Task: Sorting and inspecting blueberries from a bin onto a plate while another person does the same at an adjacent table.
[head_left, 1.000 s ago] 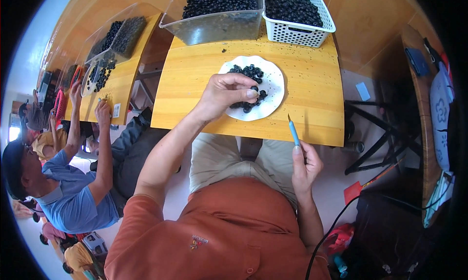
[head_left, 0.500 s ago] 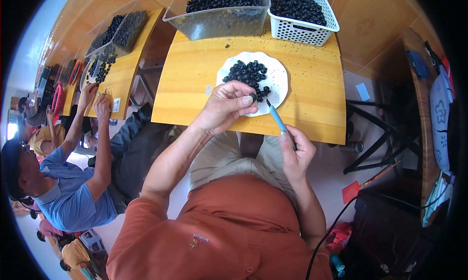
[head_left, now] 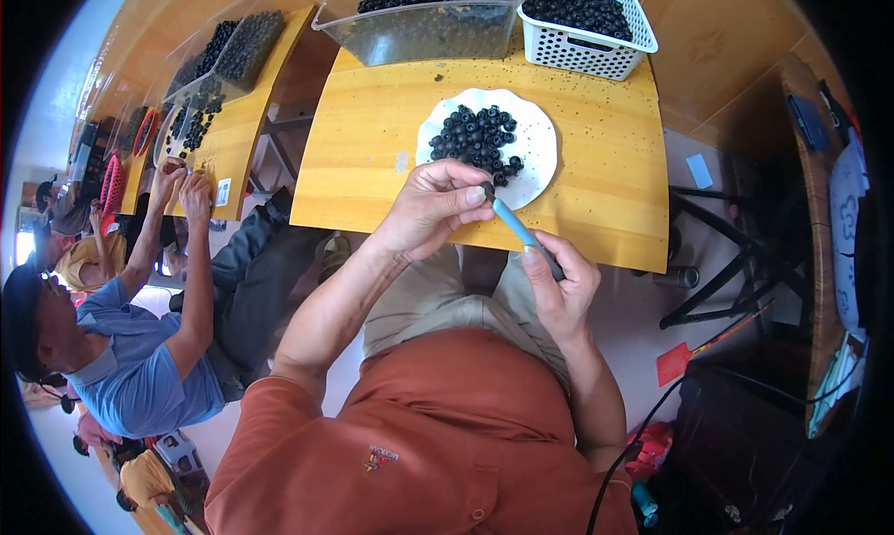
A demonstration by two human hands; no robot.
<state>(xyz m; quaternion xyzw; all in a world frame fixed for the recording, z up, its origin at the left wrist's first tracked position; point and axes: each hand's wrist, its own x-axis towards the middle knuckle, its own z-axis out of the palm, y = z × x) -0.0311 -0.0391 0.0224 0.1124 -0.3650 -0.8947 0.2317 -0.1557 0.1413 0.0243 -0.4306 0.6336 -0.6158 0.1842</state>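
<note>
My left hand [head_left: 433,207] pinches a small, round, black bead-like piece [head_left: 488,189] between thumb and fingertips, above the near rim of a white scalloped plate [head_left: 538,153]. In my right hand [head_left: 564,282] is a slim pen-shaped tool [head_left: 514,222] with a light-blue shaft and a dark rear end. Its front end meets the held piece, and the point itself is hidden there. Many more black pieces [head_left: 473,135], some showing a hole or dimple on top, are heaped on the plate's left side.
A clear plastic bin [head_left: 410,41] and a white perforated basket [head_left: 587,55], both full of black pieces, stand at the table's far side. Dark crumbs dot the wooden table [head_left: 354,144]. To the left, a co-worker in blue [head_left: 140,367] handles similar pieces at another table.
My right hand has brought the tool up and left, so its tip now touches the piece in my left hand. Before, the tip was apart from it. The view has shifted slightly.
</note>
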